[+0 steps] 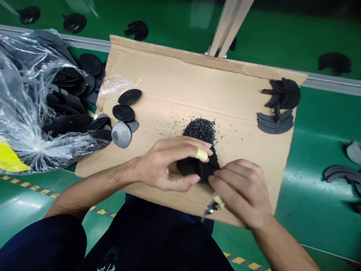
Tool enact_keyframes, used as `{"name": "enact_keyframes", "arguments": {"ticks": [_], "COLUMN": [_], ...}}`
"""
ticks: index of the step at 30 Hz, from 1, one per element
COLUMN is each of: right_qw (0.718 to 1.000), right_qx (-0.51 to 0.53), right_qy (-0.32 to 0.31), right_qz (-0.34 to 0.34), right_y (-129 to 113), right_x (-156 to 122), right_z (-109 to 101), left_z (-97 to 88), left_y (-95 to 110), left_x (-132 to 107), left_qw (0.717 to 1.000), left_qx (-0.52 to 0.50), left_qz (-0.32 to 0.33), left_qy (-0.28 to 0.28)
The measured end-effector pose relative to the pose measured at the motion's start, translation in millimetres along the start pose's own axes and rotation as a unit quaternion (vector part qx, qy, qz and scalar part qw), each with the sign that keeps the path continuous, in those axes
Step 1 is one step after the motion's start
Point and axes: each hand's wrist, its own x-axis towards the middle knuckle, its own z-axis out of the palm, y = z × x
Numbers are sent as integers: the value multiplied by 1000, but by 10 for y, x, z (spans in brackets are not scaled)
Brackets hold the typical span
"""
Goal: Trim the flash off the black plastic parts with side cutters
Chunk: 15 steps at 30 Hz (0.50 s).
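Note:
Between my hands, above the cardboard sheet (158,86), is a black plastic part (187,167), partly covered by fingers. My left hand (169,162) curls round it from the left, thumb below and fingers above, with a pale yellow wrap on one finger. On the other side, the fingertips of my right hand (242,188) press together at the part's right edge. A small shiny metal tool (210,210), blurred, sticks out below that hand beside a yellowish bit. Its exact kind cannot be made out. Black shavings (199,130) lie heaped just beyond the part.
Oval black discs (123,113) lie on the cardboard's left side. A clear plastic bag (31,105) spills more discs beside it. Curved black pieces (276,122) rest at the right edge. A metal post (231,28) rises behind. More black parts (335,63) lie on the green surface.

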Motion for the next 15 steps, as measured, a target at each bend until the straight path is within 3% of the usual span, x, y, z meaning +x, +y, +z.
{"name": "enact_keyframes", "arguments": {"ticks": [3,6,11,13,15], "right_qw": [989,961,939,912,863], "right_qx": [74,164,244,290,352], "right_qy": [44,81,67,62,49], "right_qz": [118,209,234,284,360], "right_y": [12,3,-29,-31,-20], "right_x": [-5,28,64,83,113], "right_z": [21,49,66,42,6], "left_z": [-53,-91,-79,-64,-58], "left_y": [-42,-56,-79,-104,-123], "left_x": [-2,18,28,16,9], "left_qw": [995,979,945,941,945], "left_qx": [-81,-155,-262,-271,-247], "left_qz": [-60,-124,-181,-185,-201], "left_qy": [-19,-45,-77,-81,-78]}}
